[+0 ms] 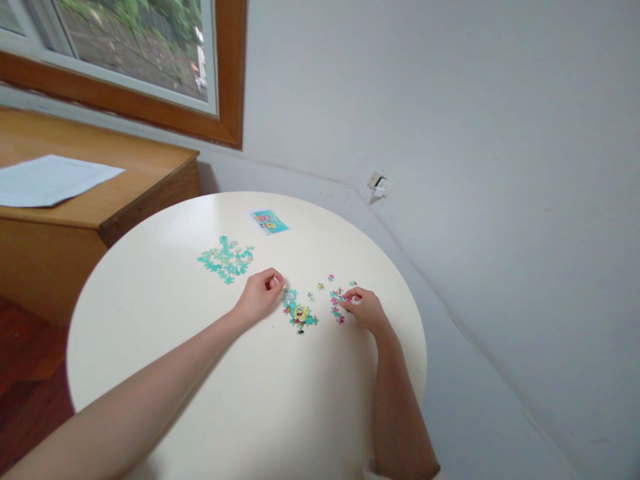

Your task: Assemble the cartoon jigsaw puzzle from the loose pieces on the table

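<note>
A small assembled cluster of jigsaw pieces with a yellow cartoon figure lies on the round cream table. My left hand rests just left of it, fingers curled in a pinch at its upper edge; what they hold is hidden. My right hand lies to the right, fingertips pinched on pink puzzle pieces. A few loose pieces sit between and behind the hands.
A heap of turquoise pieces lies farther back left. A small picture card sits near the table's far edge. A wooden desk with white paper stands left, under a window. Grey wall at right.
</note>
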`<act>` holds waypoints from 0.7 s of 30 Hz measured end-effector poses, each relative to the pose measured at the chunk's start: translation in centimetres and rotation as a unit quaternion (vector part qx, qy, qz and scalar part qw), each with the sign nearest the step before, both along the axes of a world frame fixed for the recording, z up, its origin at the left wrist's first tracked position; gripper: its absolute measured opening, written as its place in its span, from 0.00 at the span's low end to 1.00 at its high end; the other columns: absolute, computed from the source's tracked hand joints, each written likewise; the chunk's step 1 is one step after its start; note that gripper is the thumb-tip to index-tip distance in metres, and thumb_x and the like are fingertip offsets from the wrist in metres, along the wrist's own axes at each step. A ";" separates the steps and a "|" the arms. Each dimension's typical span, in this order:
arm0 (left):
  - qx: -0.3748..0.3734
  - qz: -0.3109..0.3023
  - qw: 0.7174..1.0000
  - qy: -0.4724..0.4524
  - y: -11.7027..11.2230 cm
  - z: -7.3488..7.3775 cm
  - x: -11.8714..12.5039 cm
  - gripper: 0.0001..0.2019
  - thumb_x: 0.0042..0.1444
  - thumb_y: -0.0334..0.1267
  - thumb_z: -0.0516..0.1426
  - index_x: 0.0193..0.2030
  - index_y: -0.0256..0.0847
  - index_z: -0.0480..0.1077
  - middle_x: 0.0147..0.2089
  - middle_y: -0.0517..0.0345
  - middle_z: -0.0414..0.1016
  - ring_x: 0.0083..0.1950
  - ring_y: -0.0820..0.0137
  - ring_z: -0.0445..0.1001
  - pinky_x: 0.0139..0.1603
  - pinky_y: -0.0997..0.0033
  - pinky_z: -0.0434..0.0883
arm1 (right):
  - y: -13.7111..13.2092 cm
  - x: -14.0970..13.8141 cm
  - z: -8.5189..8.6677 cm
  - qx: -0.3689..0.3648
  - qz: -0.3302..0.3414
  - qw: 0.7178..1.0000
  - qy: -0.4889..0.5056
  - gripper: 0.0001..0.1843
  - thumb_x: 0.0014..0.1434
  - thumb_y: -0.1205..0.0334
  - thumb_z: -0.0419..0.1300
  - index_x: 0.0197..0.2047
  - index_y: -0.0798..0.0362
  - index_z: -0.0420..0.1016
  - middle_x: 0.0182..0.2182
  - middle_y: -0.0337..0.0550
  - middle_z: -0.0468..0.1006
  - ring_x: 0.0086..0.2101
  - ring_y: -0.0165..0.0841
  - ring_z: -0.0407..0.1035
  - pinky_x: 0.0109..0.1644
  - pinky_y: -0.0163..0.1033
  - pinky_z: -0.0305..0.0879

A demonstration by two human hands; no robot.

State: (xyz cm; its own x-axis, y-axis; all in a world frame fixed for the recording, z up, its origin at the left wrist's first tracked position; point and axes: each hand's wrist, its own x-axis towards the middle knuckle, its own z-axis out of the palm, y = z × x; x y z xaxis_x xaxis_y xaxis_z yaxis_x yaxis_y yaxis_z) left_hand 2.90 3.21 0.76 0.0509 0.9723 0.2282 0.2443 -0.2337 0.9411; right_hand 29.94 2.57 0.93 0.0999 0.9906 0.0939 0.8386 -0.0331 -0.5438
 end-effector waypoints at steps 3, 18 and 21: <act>-0.001 0.001 1.000 0.002 0.0 0.0 0.0 0.06 0.44 0.37 0.52 0.25 0.38 0.67 0.15 0.68 0.58 0.20 0.76 0.56 0.23 0.76 0.54 | 0.0 -0.2 0.0 -0.004 0.006 0.998 0.055 0.07 0.41 0.60 0.64 0.27 0.51 0.76 0.26 0.39 0.78 0.31 0.34 0.71 0.40 0.40 0.65; -0.006 -0.007 1.000 0.003 0.0 -0.1 0.0 0.06 0.44 0.36 0.52 0.25 0.38 0.68 0.15 0.68 0.58 0.19 0.76 0.56 0.23 0.76 0.54 | 0.3 -1.3 -0.1 0.058 0.047 0.984 0.164 0.12 0.43 0.56 0.61 0.30 0.54 0.75 0.25 0.42 0.77 0.28 0.33 0.70 0.37 0.40 0.66; -0.003 -0.007 1.000 0.006 0.1 -0.2 0.0 0.05 0.44 0.35 0.52 0.25 0.38 0.68 0.15 0.68 0.58 0.19 0.76 0.57 0.23 0.76 0.54 | 0.2 -2.1 0.3 0.086 0.054 0.984 0.147 0.11 0.45 0.56 0.59 0.29 0.53 0.75 0.27 0.44 0.78 0.31 0.36 0.71 0.41 0.43 0.66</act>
State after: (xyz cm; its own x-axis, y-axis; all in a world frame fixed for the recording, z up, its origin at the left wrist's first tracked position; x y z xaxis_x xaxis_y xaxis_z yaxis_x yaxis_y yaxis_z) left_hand 2.93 3.26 0.56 0.0678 0.9728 0.2217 0.2529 -0.2317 0.9393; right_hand 27.80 2.73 1.26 0.0427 0.9689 0.2436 0.6380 0.1612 -0.7530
